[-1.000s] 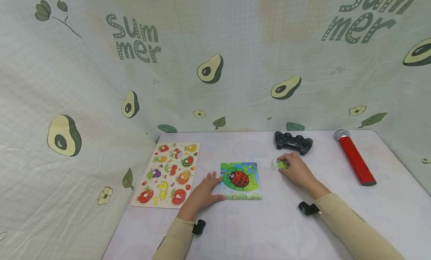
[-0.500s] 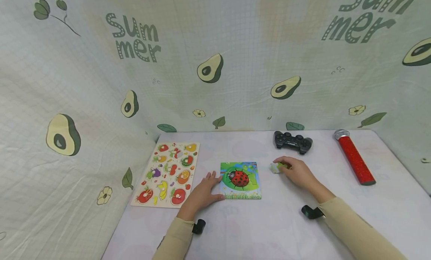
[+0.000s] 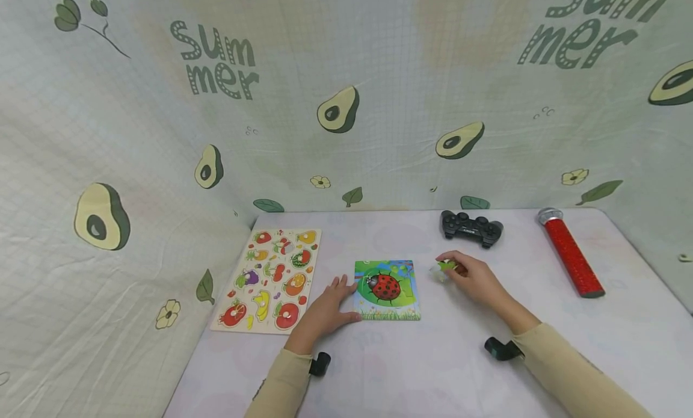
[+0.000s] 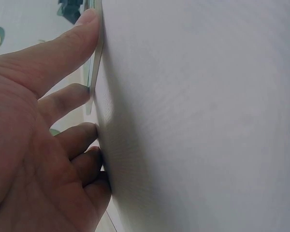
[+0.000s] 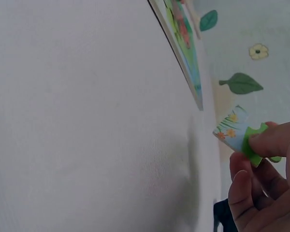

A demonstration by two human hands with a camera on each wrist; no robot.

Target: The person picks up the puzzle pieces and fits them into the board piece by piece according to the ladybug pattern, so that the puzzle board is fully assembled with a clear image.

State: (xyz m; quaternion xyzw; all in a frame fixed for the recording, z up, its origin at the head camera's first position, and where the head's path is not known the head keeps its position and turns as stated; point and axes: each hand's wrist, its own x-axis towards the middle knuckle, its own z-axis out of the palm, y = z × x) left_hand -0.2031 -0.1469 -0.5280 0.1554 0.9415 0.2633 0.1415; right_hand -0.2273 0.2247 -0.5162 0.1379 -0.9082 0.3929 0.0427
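In the head view a square ladybug jigsaw puzzle (image 3: pixel 390 313) lies flat in the middle of the table. My left hand (image 3: pixel 325 310) rests at its left side with spread fingers; the thumb is at the near left corner and the index fingertip at the left edge. The left wrist view shows thumb and index tips against the board's thin edge (image 4: pixel 95 63). To the right of the puzzle, my right hand (image 3: pixel 479 279) pinches a jigsaw piece (image 5: pixel 234 129) between thumb and fingers, raised off the table. Orange and yellow flowers on pale blue show on it, with a green part under the thumb.
A fruit peg puzzle board (image 3: pixel 271 285) lies left, partly behind the left hand. Beyond the right hand is a black game controller (image 3: pixel 471 228). A red glittery microphone (image 3: pixel 572 255) lies at far right. Printed cloth (image 3: pixel 390 63) hangs behind the table.
The right hand has tilted and turned the jigsaw piece, with a slight shift left and nearer. The left hand and the ladybug puzzle stay in place.
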